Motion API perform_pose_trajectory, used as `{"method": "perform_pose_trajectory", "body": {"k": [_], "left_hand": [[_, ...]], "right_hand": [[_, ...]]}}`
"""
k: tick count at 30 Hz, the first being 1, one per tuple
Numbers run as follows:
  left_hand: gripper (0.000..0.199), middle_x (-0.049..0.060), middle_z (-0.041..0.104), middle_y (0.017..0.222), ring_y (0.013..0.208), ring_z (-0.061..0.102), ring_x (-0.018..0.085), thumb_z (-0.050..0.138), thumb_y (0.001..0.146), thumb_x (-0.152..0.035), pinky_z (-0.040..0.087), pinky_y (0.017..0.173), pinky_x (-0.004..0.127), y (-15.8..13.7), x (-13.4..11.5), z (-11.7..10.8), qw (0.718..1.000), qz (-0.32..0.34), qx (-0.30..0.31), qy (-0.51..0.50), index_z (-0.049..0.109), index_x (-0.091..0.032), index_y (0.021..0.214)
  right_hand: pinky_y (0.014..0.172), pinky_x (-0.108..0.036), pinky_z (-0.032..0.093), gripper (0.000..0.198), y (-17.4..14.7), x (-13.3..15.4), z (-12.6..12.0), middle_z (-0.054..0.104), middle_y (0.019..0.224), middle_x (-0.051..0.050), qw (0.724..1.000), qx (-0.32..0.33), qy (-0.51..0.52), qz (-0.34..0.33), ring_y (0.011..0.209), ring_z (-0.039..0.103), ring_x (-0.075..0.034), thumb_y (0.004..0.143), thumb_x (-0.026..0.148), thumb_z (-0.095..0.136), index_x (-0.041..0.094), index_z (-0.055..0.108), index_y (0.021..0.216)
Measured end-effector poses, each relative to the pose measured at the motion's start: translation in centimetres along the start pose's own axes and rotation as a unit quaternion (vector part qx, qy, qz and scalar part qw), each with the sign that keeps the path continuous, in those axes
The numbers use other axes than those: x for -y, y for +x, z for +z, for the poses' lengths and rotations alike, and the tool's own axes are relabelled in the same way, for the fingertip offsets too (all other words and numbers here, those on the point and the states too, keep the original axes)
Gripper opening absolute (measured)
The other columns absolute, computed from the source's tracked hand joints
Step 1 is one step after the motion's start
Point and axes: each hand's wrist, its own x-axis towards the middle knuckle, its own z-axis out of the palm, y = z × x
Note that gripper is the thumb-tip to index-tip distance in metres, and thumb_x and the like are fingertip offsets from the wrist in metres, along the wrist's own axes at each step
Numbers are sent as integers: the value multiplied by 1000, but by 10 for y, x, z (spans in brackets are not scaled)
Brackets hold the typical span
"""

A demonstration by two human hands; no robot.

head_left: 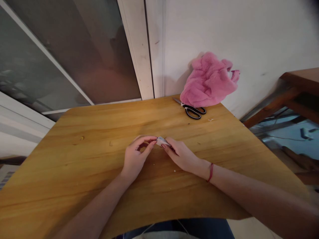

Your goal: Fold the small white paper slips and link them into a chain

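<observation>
Both hands meet over the middle of the wooden table, pinching one small whitish folded piece (161, 142) that looks like paper. My left hand (136, 155) grips its left end between thumb and forefinger, the fingers bent in an arch. At its right end, my right hand (183, 154) presses it between the thumb on top and the fingers behind. Part of the piece is hidden by the fingertips, so its exact kind cannot be made out. A red string bracelet (211, 172) circles the right wrist.
Scissors (193, 111) with black handles lie at the table's back right, against a pink fluffy cloth bundle (209, 81) leaning on the white wall. A small yellow bit (82, 137) and pale scraps (210, 119) dot the table (99, 179). A brown wooden table (302, 78) stands at right.
</observation>
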Motion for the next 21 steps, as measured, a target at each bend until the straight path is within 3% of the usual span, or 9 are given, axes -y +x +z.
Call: {"method": "perform_pose_trajectory", "body": {"k": [7,21], "left_hand": [[5,0,61,81,74,59,12,61,78,-25,48,69,25,-2,2,1,997,39,-14,59,61,-21,80],[4,0,57,79,75,55,12,56,81,-23,46,69,25,-1,2,-3,993,79,14,82,59,-20,79]], "right_hand": [[54,-23,29,11,-1,-3,3,50,70,1,998,4,-48,-34,59,43,-11,91,22,36,19,40,82],[57,-24,34,14,1,-1,-2,57,79,-3,998,14,-52,-19,64,51,-13,92,29,37,18,46,91]]}}
